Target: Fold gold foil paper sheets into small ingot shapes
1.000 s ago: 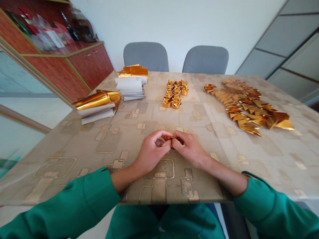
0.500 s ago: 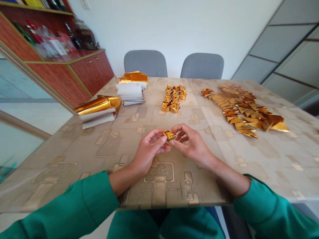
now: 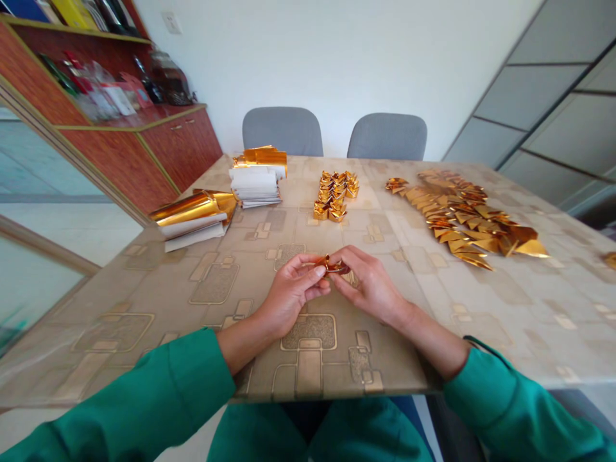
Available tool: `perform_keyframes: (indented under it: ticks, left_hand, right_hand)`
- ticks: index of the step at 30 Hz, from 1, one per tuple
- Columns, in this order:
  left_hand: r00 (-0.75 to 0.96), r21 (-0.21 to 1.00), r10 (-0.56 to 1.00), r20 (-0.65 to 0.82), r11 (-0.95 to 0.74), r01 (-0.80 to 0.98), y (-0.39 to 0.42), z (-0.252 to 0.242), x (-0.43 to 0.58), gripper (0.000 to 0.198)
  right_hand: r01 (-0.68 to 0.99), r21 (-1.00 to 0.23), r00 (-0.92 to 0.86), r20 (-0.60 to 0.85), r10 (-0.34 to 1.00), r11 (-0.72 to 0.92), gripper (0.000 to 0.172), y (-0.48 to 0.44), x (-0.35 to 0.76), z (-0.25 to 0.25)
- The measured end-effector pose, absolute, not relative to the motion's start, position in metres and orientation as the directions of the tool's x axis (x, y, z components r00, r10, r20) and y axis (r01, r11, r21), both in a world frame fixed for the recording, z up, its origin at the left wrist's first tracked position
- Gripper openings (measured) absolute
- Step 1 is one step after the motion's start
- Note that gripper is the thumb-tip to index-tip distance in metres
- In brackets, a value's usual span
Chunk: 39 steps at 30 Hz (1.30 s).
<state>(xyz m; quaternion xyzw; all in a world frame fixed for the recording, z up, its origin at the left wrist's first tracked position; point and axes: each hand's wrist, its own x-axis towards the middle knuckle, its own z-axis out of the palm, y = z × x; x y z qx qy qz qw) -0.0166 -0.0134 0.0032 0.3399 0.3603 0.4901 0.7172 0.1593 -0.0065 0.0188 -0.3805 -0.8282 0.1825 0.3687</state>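
Observation:
A small folded gold paper piece (image 3: 329,264) is held between both hands, above the table near its front edge. My left hand (image 3: 294,287) pinches its left end between thumb and fingers. On the other side, my right hand (image 3: 368,282) grips the right end, its fingers curled over and partly hiding the paper. Beyond the hands stands a cluster of gold paper ingots (image 3: 332,196) in short rows. To the right lies a broad spread of flat folded gold paper pieces (image 3: 457,215), overlapping one another.
At the left lie a bent stack of gold-and-white paper sheets (image 3: 195,215) and a second stack (image 3: 256,186). The patterned tablecloth (image 3: 214,333) covers the table. Two grey chairs (image 3: 283,131) stand at the far side, and a wooden cabinet (image 3: 180,151) at the back left.
My right hand has closed in, its fingers now curled over the gold paper piece, which looks turned and narrower. The whole view has tilted up slightly.

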Motion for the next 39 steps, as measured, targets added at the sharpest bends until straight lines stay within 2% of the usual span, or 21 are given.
perform_keyframes:
  ticks: [5,9,13,16,18,25,31,36,39]
  left_hand:
    - [0.279,0.749,0.924,-0.260,0.376,-0.545,-0.013,0.001,-0.015,0.034]
    - [0.270,0.814,0.929,-0.252,0.355,-0.460,-0.013,0.003,-0.018,0.031]
    - [0.195,0.864,0.957,-0.212,0.277,-0.419,-0.011,0.007,-0.022,0.029]
    - [0.193,0.883,0.961,-0.197,0.260,-0.391,-0.011,0.009,-0.022,0.025]
    - [0.201,0.888,0.959,-0.199,0.264,-0.376,-0.011,0.010,-0.022,0.023]
    - [0.169,0.892,0.963,-0.208,0.258,-0.371,-0.007,0.013,-0.027,0.020]
    - [0.150,0.883,0.959,-0.240,0.280,-0.377,-0.003,0.017,-0.031,0.018]
    - [0.160,0.875,0.955,-0.249,0.292,-0.386,-0.005,0.020,-0.032,0.017]
    - [0.170,0.875,0.954,-0.247,0.295,-0.384,-0.006,0.021,-0.031,0.016]
  right_hand:
    - [0.463,-0.656,-0.401,0.443,0.801,0.595,0.006,-0.008,0.155,0.017]
    - [0.469,-0.704,-0.374,0.388,0.842,0.533,0.006,0.001,0.165,0.020]
    - [0.662,-0.561,-0.306,0.402,0.863,0.497,0.013,0.041,0.203,0.019]
    - [0.839,-0.411,-0.213,0.353,0.911,0.355,0.011,0.086,0.237,0.013]
    - [0.891,-0.321,-0.221,0.311,0.924,0.321,0.014,0.114,0.253,0.009]
    - [0.882,-0.255,-0.304,0.332,0.893,0.396,0.016,0.180,0.257,0.004]
    - [0.916,-0.146,-0.296,0.383,0.875,0.373,0.015,0.214,0.248,-0.001]
    - [0.918,-0.153,-0.282,0.397,0.873,0.366,0.020,0.223,0.243,-0.005]
    - [0.916,-0.175,-0.264,0.414,0.871,0.361,0.016,0.223,0.241,-0.004]
